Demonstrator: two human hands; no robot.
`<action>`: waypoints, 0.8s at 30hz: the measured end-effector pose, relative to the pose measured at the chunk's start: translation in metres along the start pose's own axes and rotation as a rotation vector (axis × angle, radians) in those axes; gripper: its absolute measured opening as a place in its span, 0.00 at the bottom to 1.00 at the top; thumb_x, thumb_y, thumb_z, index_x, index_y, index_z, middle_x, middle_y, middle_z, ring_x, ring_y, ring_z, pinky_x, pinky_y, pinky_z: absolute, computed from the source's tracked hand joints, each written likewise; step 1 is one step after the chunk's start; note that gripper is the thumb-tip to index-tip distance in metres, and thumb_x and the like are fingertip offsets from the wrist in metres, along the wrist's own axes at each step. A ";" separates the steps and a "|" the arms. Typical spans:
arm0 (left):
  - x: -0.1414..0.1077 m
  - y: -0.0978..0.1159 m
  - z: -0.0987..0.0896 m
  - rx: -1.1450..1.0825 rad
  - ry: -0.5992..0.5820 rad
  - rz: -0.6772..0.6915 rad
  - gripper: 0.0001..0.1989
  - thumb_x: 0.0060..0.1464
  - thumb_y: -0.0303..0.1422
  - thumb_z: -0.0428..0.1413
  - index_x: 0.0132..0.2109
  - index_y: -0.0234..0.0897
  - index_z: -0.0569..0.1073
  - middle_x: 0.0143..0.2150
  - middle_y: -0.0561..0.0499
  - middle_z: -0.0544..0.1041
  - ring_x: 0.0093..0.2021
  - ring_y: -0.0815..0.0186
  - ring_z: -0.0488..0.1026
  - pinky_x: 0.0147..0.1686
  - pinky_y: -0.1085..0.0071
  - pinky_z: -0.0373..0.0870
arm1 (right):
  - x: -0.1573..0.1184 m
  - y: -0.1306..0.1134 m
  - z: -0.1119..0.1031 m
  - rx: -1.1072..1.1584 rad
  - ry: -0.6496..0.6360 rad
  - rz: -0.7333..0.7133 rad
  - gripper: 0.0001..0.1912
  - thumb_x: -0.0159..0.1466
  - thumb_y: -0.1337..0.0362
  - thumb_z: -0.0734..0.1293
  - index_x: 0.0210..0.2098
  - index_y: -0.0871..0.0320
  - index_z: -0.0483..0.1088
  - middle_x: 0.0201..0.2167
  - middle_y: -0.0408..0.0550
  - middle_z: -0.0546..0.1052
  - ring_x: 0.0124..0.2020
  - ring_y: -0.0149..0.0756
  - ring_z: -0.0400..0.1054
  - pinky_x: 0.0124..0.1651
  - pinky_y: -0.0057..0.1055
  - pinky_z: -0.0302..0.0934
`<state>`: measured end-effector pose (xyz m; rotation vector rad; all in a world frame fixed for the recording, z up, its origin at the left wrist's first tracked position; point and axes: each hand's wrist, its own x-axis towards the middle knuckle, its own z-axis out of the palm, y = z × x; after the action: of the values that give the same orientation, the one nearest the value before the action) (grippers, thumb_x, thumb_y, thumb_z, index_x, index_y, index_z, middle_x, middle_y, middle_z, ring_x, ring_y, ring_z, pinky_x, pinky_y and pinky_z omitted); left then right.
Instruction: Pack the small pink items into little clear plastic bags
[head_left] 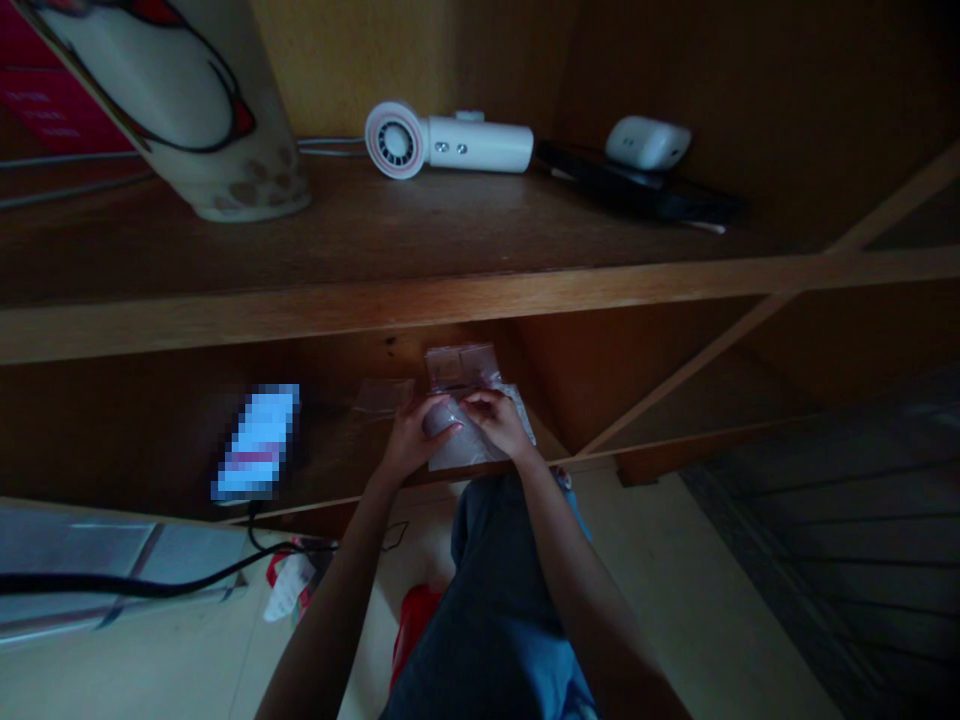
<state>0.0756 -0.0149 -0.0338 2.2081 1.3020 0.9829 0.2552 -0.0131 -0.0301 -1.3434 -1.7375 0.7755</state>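
On the lower shelf, my left hand [412, 437] has its fingers at the left edge of a clear plastic bag [461, 452]. The thumb lies over the bag and the index finger reaches toward its upper edge. My right hand [498, 420] pinches the same bag near its top, with fingertips close to the left hand's. Part of the bag is hidden under my fingers. Just beyond lie small clear packets [460, 364]. Another flat clear bag [384, 396] rests left of them. Dim light hides what the bag contains.
A lit phone [256, 442] lies left on the lower shelf, with a black cable [150, 585] below. The upper shelf's edge [450, 300] runs above my hands. On it stand a bubble tea cup [247, 170], a handheld fan [480, 145] and a white earbud case [646, 143].
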 end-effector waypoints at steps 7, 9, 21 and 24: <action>0.000 0.000 0.002 0.000 0.029 -0.026 0.20 0.48 0.42 0.56 0.47 0.40 0.67 0.45 0.48 0.74 0.47 0.61 0.70 0.49 0.62 0.66 | -0.004 0.000 -0.016 -0.468 0.127 0.270 0.09 0.59 0.59 0.63 0.36 0.49 0.74 0.37 0.42 0.77 0.40 0.34 0.69 0.44 0.30 0.56; -0.001 -0.001 0.003 -0.009 0.034 -0.020 0.20 0.48 0.41 0.56 0.47 0.40 0.68 0.45 0.48 0.74 0.47 0.61 0.70 0.49 0.63 0.66 | -0.005 -0.003 -0.017 -0.527 0.089 0.309 0.10 0.59 0.58 0.63 0.37 0.48 0.74 0.38 0.42 0.77 0.42 0.35 0.68 0.47 0.32 0.54; 0.000 -0.003 0.004 -0.012 0.006 -0.011 0.19 0.48 0.41 0.57 0.47 0.39 0.68 0.44 0.49 0.74 0.46 0.61 0.70 0.48 0.63 0.66 | -0.003 -0.003 -0.015 -0.580 0.105 0.371 0.10 0.60 0.59 0.61 0.38 0.46 0.74 0.36 0.43 0.77 0.40 0.36 0.69 0.46 0.34 0.54; 0.000 -0.004 0.004 -0.020 -0.003 -0.019 0.19 0.48 0.41 0.56 0.46 0.40 0.68 0.44 0.49 0.74 0.46 0.61 0.71 0.48 0.64 0.66 | -0.004 -0.004 -0.015 -0.580 0.107 0.349 0.10 0.59 0.62 0.62 0.37 0.47 0.74 0.36 0.42 0.77 0.40 0.37 0.69 0.45 0.33 0.54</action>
<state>0.0765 -0.0131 -0.0389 2.1773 1.3041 0.9814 0.2670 -0.0177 -0.0203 -2.0763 -1.7317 0.3708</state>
